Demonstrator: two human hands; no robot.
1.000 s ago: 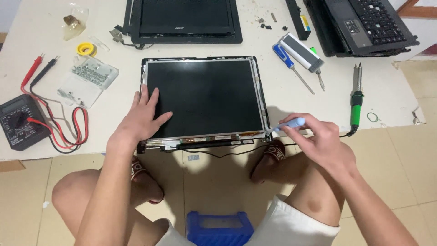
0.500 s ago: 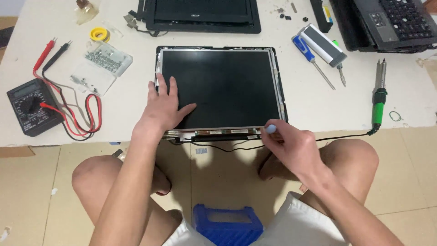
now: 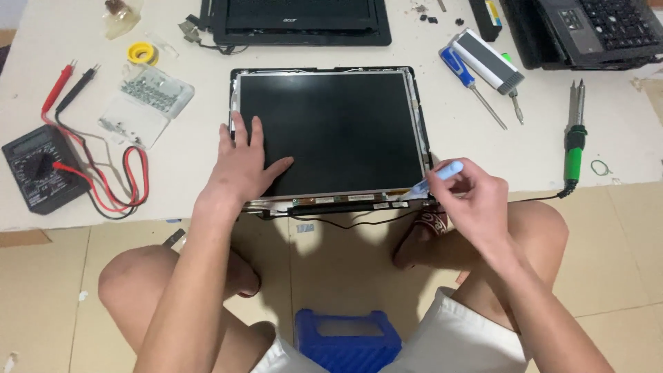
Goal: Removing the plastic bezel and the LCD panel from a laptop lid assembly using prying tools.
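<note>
Pinching: the right hand (image 3: pixel 476 200) has its fingertips closed round a small light-blue tool (image 3: pixel 436 177), tip down at the near right corner of the screen panel (image 3: pixel 331 131).
Tool line: it slants from the fingers down and left toward that corner, so the panel lies to the left and far side of the grip.
Left hand: the left hand (image 3: pixel 245 162) lies flat and spread on the panel's near left part, gripping nothing, just pressing.
Nearer hand: the right, right at the corner.
Panel: flat on the white table (image 3: pixel 483 152), near edge overhanging it.
Around: multimeter (image 3: pixel 34 169) far left, soldering iron (image 3: pixel 574 138) right, blue screwdriver (image 3: pixel 473 84) beyond.
</note>
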